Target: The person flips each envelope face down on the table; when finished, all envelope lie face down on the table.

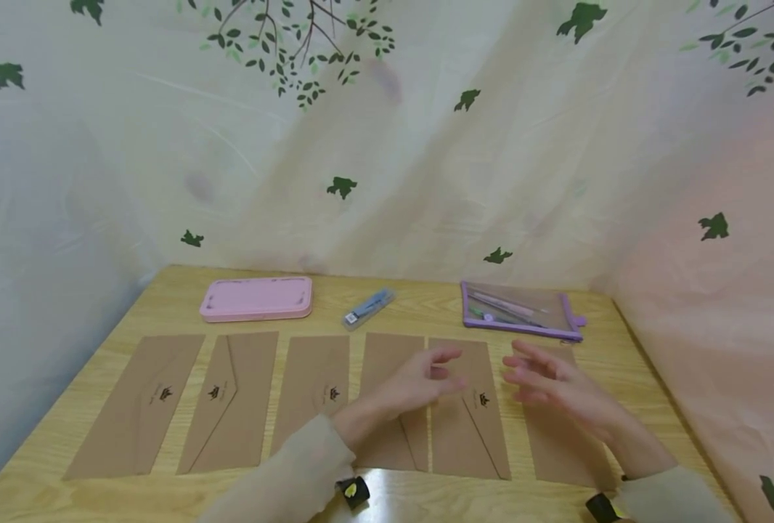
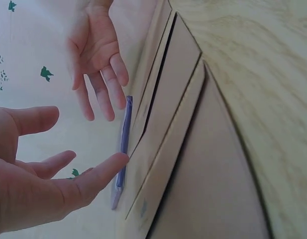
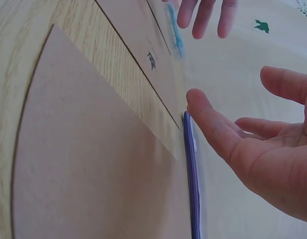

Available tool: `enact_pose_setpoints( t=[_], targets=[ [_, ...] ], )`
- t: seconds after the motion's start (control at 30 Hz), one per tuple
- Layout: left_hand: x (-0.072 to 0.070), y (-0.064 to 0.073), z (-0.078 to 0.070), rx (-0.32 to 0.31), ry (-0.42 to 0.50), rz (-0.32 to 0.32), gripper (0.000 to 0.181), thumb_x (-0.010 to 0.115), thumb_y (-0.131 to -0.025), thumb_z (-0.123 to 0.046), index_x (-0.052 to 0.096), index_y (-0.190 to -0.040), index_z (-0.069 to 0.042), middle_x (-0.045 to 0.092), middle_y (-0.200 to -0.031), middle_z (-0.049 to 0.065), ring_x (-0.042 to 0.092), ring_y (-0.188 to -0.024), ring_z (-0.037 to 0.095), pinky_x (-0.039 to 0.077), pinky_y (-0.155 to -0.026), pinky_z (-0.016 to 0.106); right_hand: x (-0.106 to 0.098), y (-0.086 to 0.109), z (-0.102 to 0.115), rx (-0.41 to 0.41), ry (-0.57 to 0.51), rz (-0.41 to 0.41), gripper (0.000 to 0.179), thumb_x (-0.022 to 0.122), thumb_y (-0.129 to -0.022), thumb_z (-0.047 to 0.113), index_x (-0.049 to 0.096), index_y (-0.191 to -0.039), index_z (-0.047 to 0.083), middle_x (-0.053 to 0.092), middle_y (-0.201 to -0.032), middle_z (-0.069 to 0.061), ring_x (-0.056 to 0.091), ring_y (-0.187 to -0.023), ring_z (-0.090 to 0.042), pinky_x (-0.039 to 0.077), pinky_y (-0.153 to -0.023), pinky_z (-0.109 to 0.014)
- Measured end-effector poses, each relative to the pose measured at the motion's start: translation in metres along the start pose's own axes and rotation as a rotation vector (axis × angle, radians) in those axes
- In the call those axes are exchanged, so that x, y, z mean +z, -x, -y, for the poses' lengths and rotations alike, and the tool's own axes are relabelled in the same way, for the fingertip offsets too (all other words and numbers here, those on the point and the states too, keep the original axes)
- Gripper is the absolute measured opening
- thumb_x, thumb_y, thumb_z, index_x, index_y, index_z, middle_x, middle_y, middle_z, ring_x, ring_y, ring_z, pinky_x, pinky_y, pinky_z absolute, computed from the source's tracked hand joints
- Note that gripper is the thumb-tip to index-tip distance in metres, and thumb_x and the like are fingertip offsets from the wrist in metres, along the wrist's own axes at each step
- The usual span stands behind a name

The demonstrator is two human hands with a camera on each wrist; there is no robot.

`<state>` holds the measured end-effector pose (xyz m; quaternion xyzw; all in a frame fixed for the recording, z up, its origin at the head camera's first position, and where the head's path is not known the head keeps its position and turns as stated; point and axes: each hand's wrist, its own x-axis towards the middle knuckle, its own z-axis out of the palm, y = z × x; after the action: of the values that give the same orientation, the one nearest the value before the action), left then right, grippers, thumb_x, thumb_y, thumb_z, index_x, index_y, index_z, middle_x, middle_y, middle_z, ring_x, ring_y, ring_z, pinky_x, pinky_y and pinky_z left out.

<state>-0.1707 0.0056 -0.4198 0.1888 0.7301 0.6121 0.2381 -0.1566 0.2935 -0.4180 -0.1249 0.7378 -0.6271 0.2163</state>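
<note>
Several brown kraft envelopes lie in a row across the wooden table. My left hand (image 1: 422,378) hovers over the fourth envelope (image 1: 387,356) and the fifth envelope (image 1: 468,436), fingers spread and holding nothing. Above the rightmost envelope (image 1: 563,450) is my right hand (image 1: 560,381), its fingers relaxed and likewise holding nothing. The two palms face each other with a gap between them, as the left wrist view also shows. Small black crown prints mark some envelopes, such as the second envelope (image 1: 246,407); others show plain faces or flap lines.
Behind the row sit a pink pencil case (image 1: 256,298), a small clear case with blue contents (image 1: 369,308) and a purple-edged transparent zip pouch (image 1: 518,311) holding pens. A pale cloth (image 1: 413,181) printed with leaves hangs around the table's back and sides.
</note>
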Motion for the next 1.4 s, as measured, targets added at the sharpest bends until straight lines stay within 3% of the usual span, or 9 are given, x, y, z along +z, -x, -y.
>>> enact_pose_setpoints(
  t=[0.2, 0.43, 0.67, 0.93, 1.23, 1.4],
  targets=[
    [0.001, 0.004, 0.006, -0.026, 0.034, 0.000, 0.058, 0.069, -0.098, -0.021, 0.047, -0.149, -0.003, 0.046, -0.150, 0.021, 0.044, -0.136, 0.042, 0.053, -0.098, 0.050, 0.004, 0.000, -0.001, 0.034, 0.002, -0.008, 0.073, 0.053, -0.107, 0.016, 0.007, -0.158, -0.008, 0.023, -0.155, -0.040, 0.047, -0.134, -0.043, 0.049, -0.103, -0.048],
    [0.002, 0.005, 0.012, -0.040, 0.032, -0.004, 0.057, 0.069, -0.098, -0.020, 0.048, -0.148, -0.003, 0.046, -0.150, 0.023, 0.044, -0.137, 0.041, 0.053, -0.097, 0.049, 0.007, -0.006, -0.005, 0.014, -0.007, 0.036, 0.074, 0.051, -0.107, 0.013, 0.002, -0.157, -0.009, 0.019, -0.154, -0.043, 0.045, -0.134, -0.049, 0.050, -0.101, -0.048],
    [0.000, 0.003, 0.017, -0.044, 0.037, 0.012, 0.058, 0.068, -0.099, -0.023, 0.046, -0.149, -0.003, 0.046, -0.149, 0.025, 0.043, -0.138, 0.041, 0.051, -0.100, 0.048, 0.008, -0.010, -0.007, 0.020, -0.026, 0.060, 0.075, 0.051, -0.107, 0.013, 0.000, -0.158, -0.006, 0.015, -0.156, -0.042, 0.042, -0.135, -0.051, 0.049, -0.102, -0.047],
    [-0.001, 0.006, 0.020, -0.051, 0.006, 0.000, 0.058, 0.066, -0.100, -0.028, 0.047, -0.149, -0.004, 0.047, -0.150, 0.021, 0.044, -0.138, 0.038, 0.039, -0.112, 0.052, 0.008, -0.011, -0.010, 0.048, -0.055, 0.073, 0.076, 0.051, -0.107, 0.014, -0.002, -0.158, -0.007, 0.013, -0.157, -0.041, 0.040, -0.137, -0.050, 0.048, -0.103, -0.047],
    [0.000, 0.007, 0.021, -0.056, 0.069, -0.026, 0.054, 0.067, -0.099, -0.023, 0.050, -0.147, -0.004, 0.047, -0.148, 0.023, 0.043, -0.138, 0.039, 0.043, -0.109, 0.050, 0.010, -0.012, -0.010, 0.088, -0.053, 0.073, 0.078, 0.052, -0.108, 0.018, -0.002, -0.158, -0.007, 0.013, -0.157, -0.040, 0.037, -0.139, -0.050, 0.048, -0.104, -0.046],
    [-0.001, 0.007, 0.022, -0.056, 0.062, -0.010, 0.057, 0.069, -0.098, -0.022, 0.048, -0.148, -0.005, 0.044, -0.152, 0.024, 0.039, -0.141, 0.040, 0.037, -0.113, 0.053, 0.011, -0.011, -0.011, 0.108, -0.058, 0.078, 0.078, 0.051, -0.108, 0.019, -0.003, -0.158, -0.007, 0.011, -0.157, -0.041, 0.033, -0.140, -0.051, 0.048, -0.104, -0.046]
  ],
)
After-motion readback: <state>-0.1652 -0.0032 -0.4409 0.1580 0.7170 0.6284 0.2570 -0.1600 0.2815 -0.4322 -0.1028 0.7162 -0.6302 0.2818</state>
